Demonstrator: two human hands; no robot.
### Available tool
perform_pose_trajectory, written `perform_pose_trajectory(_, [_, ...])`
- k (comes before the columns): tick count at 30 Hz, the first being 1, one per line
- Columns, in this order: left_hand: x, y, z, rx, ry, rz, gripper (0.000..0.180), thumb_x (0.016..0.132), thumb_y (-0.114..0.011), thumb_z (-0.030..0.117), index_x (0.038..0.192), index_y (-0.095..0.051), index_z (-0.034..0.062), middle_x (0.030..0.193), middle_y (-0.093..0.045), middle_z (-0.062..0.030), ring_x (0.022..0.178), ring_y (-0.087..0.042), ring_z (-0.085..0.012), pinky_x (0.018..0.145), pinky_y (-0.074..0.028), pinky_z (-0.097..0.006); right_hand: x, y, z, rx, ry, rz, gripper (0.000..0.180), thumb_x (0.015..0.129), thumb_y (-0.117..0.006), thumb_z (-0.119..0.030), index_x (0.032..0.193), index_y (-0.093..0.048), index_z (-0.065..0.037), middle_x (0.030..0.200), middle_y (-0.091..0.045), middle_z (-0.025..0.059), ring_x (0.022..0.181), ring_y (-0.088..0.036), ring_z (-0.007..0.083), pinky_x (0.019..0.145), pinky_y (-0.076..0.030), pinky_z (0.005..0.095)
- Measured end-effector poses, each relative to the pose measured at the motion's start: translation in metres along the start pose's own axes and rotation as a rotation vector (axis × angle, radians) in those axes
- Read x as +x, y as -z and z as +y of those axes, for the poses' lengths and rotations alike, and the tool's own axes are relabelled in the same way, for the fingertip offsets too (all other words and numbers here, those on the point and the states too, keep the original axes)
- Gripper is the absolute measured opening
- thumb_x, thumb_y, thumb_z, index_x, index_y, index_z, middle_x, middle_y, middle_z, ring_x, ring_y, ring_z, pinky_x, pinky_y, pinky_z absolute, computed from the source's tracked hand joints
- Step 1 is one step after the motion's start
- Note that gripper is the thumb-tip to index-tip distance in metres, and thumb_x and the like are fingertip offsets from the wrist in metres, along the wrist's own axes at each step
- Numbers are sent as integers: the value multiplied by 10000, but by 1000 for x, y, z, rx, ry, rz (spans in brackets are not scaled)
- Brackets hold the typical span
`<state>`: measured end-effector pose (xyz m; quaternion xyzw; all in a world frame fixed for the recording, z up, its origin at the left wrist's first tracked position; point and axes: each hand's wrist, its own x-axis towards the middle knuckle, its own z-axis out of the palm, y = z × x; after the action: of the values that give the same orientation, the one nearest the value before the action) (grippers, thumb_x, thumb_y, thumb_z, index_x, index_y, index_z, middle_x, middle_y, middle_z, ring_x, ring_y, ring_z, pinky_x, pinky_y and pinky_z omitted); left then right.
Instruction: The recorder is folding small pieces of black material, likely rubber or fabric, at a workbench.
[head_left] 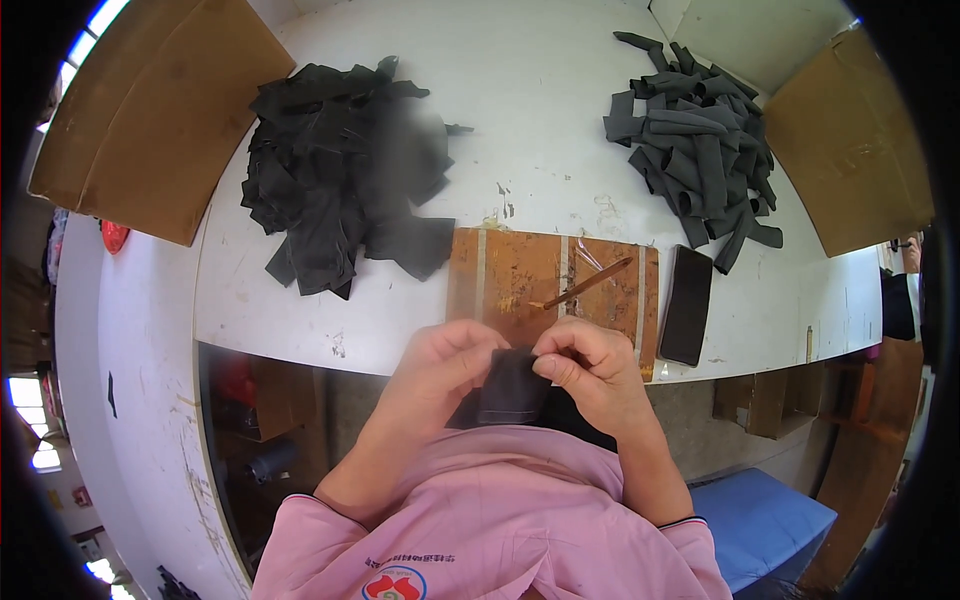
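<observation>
Between my hands, in front of the table's near edge, hangs a small black fabric piece (512,388) with a pale stitch line near its lower end. My left hand (452,365) pinches its upper left corner. On the upper right corner, the thumb and fingers of my right hand (592,370) are closed. Just beyond my hands lies a worn brown board (515,275) with pale strips across it. A thin brown stick-like tool (590,282) rests slantwise on the board; its exact kind is unclear.
A heap of flat black fabric pieces (320,170) lies at left, partly blurred. Rolled dark grey fabric tubes (700,150) are piled at right. A black phone (687,305) sits beside the board. Cardboard sheets (160,110) flank the white table (530,90). A blue stool (765,520) stands at lower right.
</observation>
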<state>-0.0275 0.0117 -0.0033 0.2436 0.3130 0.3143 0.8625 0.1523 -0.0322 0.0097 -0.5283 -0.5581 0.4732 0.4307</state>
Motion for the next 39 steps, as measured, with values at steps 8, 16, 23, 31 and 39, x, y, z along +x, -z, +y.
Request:
perform_pose_trajectory(8, [2,3,7,133,0,12,174,791,-573,100,901,-561,-34,773,-585,-69,636,-553,-114,568,-449,-220,-2,3,2,-178,75,68,34,758,-531,-16,771,-512,9,688,-496,104,624,-513,243,555,-394,294])
perform_pose_trajectory(16, [-3,2,9,248,93,-26,154,763,-605,111,876,-574,11,735,-566,-15,646,-511,-72,577,-402,-194,-2,1,9,-134,111,28,65,763,-556,-41,774,-516,9,683,-494,93,599,-500,235,542,-390,297])
perform_pose_trajectory(23, [-3,-1,10,326,34,-33,118,774,-591,81,860,-585,1,718,-567,-21,625,-518,-70,563,-422,-186,0,4,10,57,39,-18,114,712,-634,-76,708,-548,0,645,-503,44,586,-481,146,534,-379,256])
perform_pose_trajectory(31, [-1,-2,16,347,63,-52,158,792,-585,143,883,-579,14,750,-568,-10,645,-497,-58,580,-392,-175,1,4,9,9,105,-20,103,727,-615,-65,695,-550,10,640,-534,64,604,-511,162,554,-400,260])
perform_pose_trajectory(39, [5,3,20,632,19,-158,105,773,-598,73,821,-576,-18,719,-579,-20,668,-515,-56,598,-420,-208,5,2,10,-141,172,-81,96,716,-623,-73,733,-563,1,677,-539,83,635,-526,214,564,-414,295])
